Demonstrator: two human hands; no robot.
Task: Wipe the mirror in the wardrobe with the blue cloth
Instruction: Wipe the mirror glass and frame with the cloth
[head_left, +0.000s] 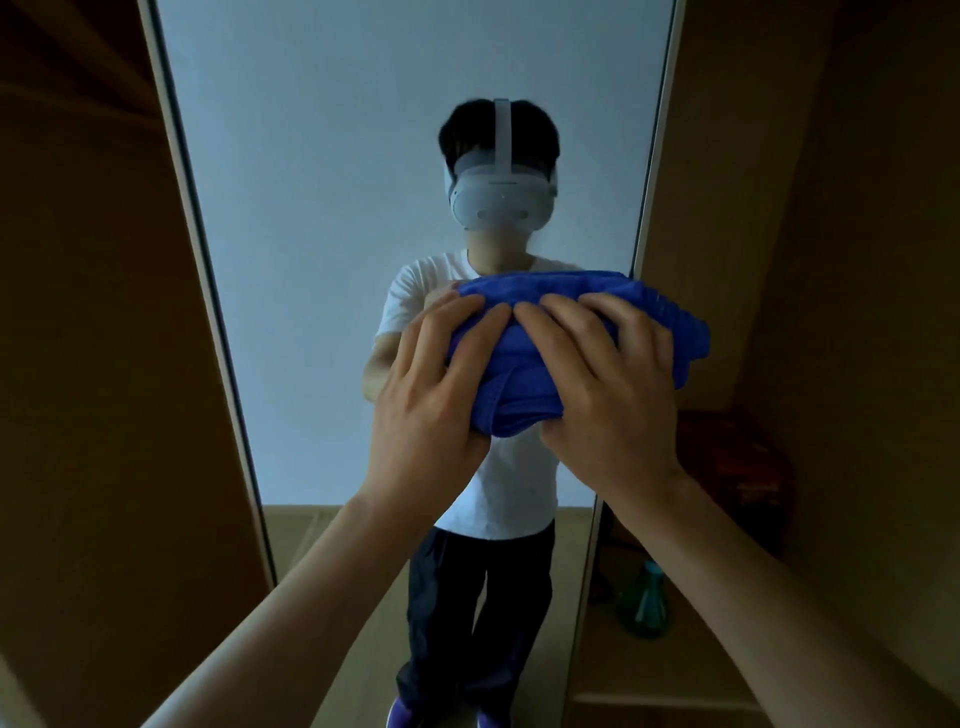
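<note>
The mirror (322, 260) is cropped above, partly hidden by the blue cloth (519, 384).

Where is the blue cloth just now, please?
Head view, right of centre: the blue cloth is bunched under left hand and right hand, against the mirror.

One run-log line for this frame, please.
left grip: holds blue cloth | right grip: holds blue cloth | cloth: bunched, held at mirror, overlapping its right frame edge

Both hands press a bunched blue cloth (524, 364) against the mirror (322, 260): left hand (431, 400) beside right hand (602, 384), fingertips nearly meeting on the cloth.
</note>
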